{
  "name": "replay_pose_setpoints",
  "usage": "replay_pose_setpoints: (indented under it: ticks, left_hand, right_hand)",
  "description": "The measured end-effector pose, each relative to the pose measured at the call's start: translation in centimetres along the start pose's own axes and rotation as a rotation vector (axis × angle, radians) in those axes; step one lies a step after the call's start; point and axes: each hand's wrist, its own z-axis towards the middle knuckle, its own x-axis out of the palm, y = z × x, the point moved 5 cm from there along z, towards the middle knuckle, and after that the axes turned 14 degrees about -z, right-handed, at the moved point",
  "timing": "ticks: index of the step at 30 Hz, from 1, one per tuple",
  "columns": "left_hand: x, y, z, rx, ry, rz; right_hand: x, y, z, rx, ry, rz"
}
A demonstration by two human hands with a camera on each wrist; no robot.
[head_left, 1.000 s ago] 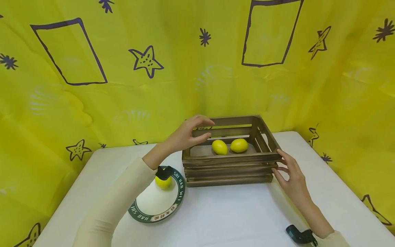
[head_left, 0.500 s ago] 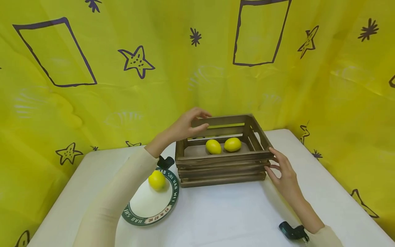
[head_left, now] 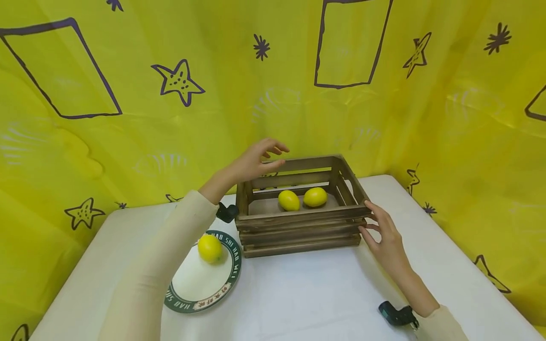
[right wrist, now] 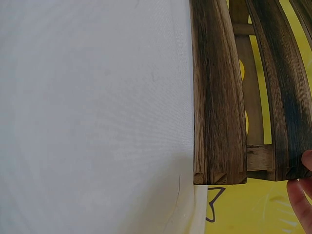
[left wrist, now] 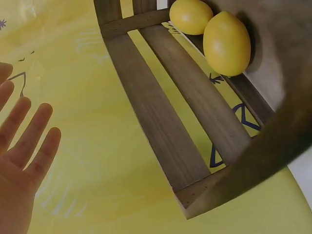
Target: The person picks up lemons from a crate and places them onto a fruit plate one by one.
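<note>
A brown slatted wooden crate (head_left: 300,234) stands at the table's back, with one lemon (head_left: 289,201) and, touching or close beside it, a second lemon (head_left: 315,197) on its floor. Over the crate's back left corner hovers my left hand (head_left: 252,162), holding nothing; its fingers are spread and apart from the wood in the left wrist view. My right hand (head_left: 387,241) grips the crate's front right corner, fingers on the upper slat and thumb lower down. Left of the crate, a third lemon (head_left: 210,248) lies on a white plate (head_left: 198,280) with a green lettered rim.
A white cloth (head_left: 307,293) covers the table. Right behind the crate hangs a yellow curtain (head_left: 230,113) with dark drawn stars and frames, which also runs along both sides. The left sleeve (head_left: 141,279) passes over the plate's left part.
My left hand has risen away from the crate's left back area. The right hand keeps its hold on the corner. The whole scene shifts left in view, and the plate's lemon shows more fully.
</note>
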Motion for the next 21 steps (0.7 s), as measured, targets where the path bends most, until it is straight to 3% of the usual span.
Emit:
replay_pose_setpoints:
  ticks: [9,21]
  left_hand:
    - [0.7,-0.2,1.6,0.024,0.045,0.029]
    - [2.6,0.1,3.9,-0.012,0.101,0.016]
  right_hand:
    - [0.1,0.1,0.2,-0.023,-0.031,0.019]
    - [-0.3,0.0,0.0,-0.017,-0.012,-0.011]
